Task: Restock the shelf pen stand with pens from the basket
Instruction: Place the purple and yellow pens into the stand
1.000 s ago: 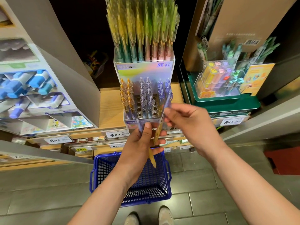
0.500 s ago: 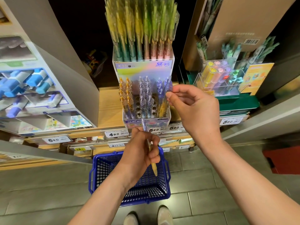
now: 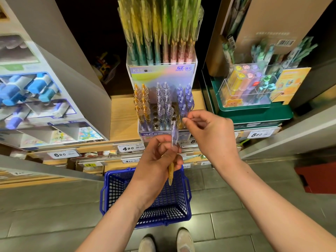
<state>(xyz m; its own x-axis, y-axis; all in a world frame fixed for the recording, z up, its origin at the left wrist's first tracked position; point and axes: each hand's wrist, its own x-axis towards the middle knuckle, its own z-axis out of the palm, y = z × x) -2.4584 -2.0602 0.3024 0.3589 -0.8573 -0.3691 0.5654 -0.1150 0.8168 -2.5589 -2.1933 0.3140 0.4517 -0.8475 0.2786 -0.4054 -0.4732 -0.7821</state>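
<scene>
Left hand (image 3: 158, 160) curled tight round a pen (image 3: 174, 137) at 6 o'clock of pen stand (image 3: 154, 132), above basket (image 3: 116, 188); right hand (image 3: 211, 137) fingertips pinched at stand's 4 o'clock purple-topped pen (image 3: 182, 108), grip unclear.

Grey tiled floor (image 3: 54, 206) below; wooden shelf (image 3: 120, 120) with price tags (image 3: 130, 148) along its edge; dark recess behind. Grey display box (image 3: 78, 79) left; green tray (image 3: 254, 113) right.
</scene>
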